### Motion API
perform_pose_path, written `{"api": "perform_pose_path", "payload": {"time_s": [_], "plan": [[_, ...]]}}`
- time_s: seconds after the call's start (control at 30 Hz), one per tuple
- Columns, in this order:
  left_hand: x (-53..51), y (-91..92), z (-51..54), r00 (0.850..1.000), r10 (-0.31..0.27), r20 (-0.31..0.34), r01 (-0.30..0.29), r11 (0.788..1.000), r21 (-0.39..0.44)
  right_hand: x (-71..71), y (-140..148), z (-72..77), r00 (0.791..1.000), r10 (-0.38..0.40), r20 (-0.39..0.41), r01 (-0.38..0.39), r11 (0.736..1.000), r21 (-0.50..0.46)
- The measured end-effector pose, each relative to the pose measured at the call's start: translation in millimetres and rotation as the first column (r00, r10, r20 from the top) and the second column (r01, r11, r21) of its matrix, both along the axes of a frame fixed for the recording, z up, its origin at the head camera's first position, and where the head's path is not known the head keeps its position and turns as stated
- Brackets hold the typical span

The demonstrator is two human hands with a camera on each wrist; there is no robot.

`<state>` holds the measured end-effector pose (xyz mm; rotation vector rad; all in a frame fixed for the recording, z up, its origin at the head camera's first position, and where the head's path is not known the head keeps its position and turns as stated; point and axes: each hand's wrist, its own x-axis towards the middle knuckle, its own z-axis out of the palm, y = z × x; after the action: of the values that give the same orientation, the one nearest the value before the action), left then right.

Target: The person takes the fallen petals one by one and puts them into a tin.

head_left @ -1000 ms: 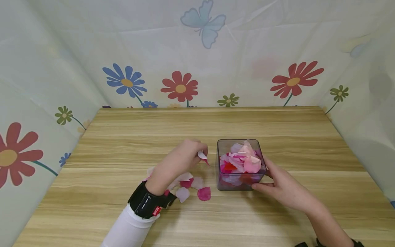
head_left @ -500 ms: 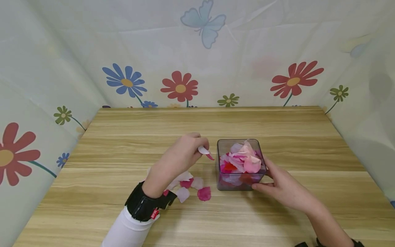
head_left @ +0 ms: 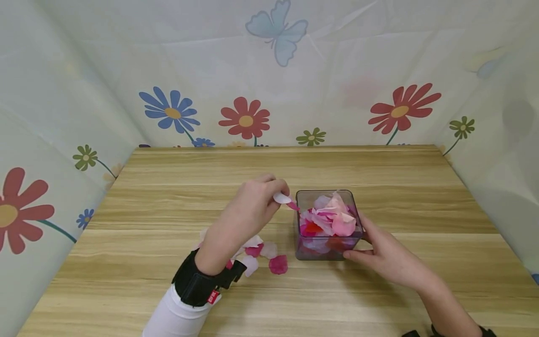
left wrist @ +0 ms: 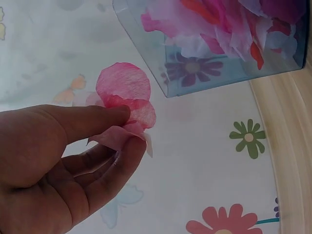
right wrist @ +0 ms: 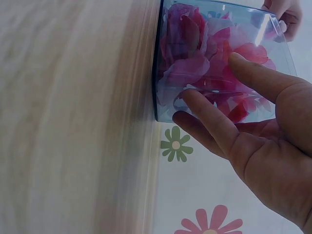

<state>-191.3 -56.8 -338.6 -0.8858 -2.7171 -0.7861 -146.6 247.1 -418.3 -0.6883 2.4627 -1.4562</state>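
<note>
Some petals (left wrist: 123, 83) part-hid. by L fingers (left wrist: 124, 165)

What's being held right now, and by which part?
The left hand pinches several petals where they overlap; the right hand rests against the right side of the box.

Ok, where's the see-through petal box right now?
In the head view, the see-through petal box stands right of centre on the wooden tabletop, between the left hand and the right hand at its right side.
</note>
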Motion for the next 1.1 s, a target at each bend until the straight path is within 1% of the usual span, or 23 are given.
{"api": "perform_pose_path", "payload": {"time_s": [0.13,0.23,0.33,0.5,0.7,0.8,0.93,1.1], "plan": [[3.5,5.2,4.8,1.0,0.006,-0.013,-0.006,1.0,0.024,0.3,0,-0.3,1.0,-0.004,0.008,0.004,1.0,0.004],[4.9,11.4,6.7,1.0,-0.007,-0.02,0.008,0.999,0.037,0.2,1,-0.5,1.0,-0.006,0.016,0.006,1.0,0.006],[5.8,18.5,6.5,0.999,-0.034,-0.025,0.035,0.998,0.047,-0.1,1,-0.9,1.0,-0.004,0.015,0.004,1.0,0.005],[8.3,29.1,3.9,0.995,-0.095,-0.031,0.097,0.994,0.048,-0.4,0,-1.4,1.0,0.001,0.005,-0.001,1.0,0.001],[7.2,39.1,2.5,0.988,-0.149,-0.032,0.151,0.987,0.046,-0.4,1,-1.7,1.0,-0.005,0.019,0.005,1.0,0.009],[6.2,43.4,2.5,0.986,-0.166,-0.013,0.166,0.985,0.034,-0.6,2,-2.3,1.0,-0.007,0.023,0.007,1.0,0.013],[4.5,48.1,-0.2,0.982,-0.187,0.024,0.187,0.982,0.001,-0.7,2,-3.0,1.0,0.004,0.006,-0.004,1.0,0.016],[1.3,51.9,-4.9,0.976,-0.211,0.052,0.214,0.973,-0.084,-0.1,3,-2.0,1.0,0.004,0.002,-0.004,1.0,0.013]]}}
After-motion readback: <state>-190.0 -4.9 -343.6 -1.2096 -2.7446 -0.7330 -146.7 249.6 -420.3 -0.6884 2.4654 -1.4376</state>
